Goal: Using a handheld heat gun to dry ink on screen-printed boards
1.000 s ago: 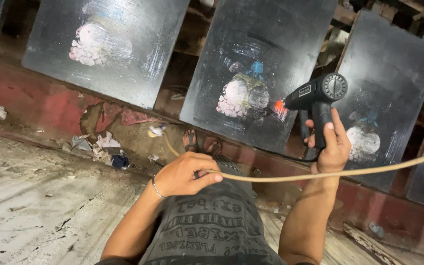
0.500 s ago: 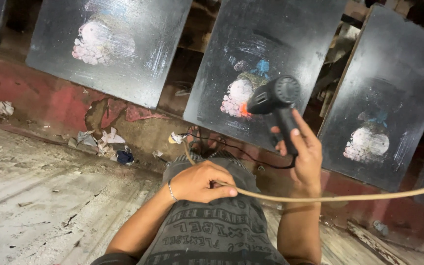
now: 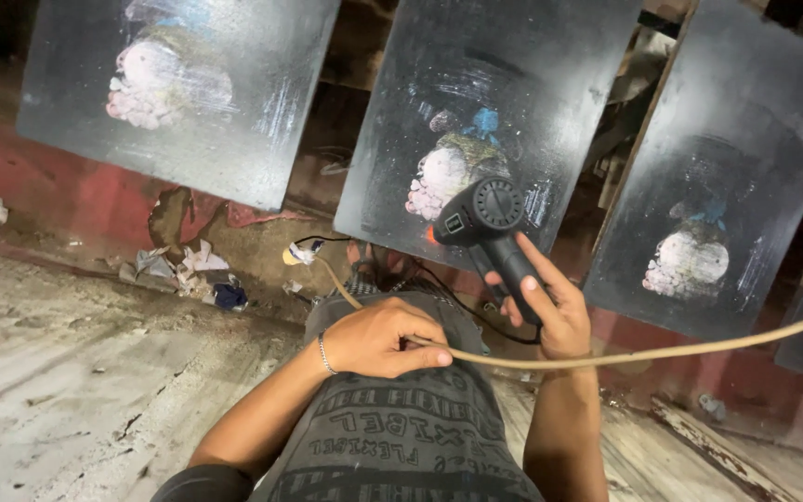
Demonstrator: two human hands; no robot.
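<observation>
My right hand (image 3: 550, 307) grips the handle of a black heat gun (image 3: 482, 218), its nozzle aimed at the pale painted patch on the middle dark panel (image 3: 485, 121). My left hand (image 3: 385, 336) rests on my knee and is closed around a tan cord (image 3: 662, 351) that runs off to the right edge. A thin bracelet sits on the left wrist. My lap is covered by dark printed cloth (image 3: 401, 437).
Two more dark panels with pale painted patches lean against the wall, one at the left (image 3: 169, 84) and one at the right (image 3: 727, 186). Crumpled paper scraps (image 3: 178, 270) lie by the red wall base. The dusty concrete floor (image 3: 67, 372) spreads to the left.
My right hand has swung the heat gun leftward from the right panel to the middle panel's patch. The view has shifted closer. My left hand keeps hold of the cord.
</observation>
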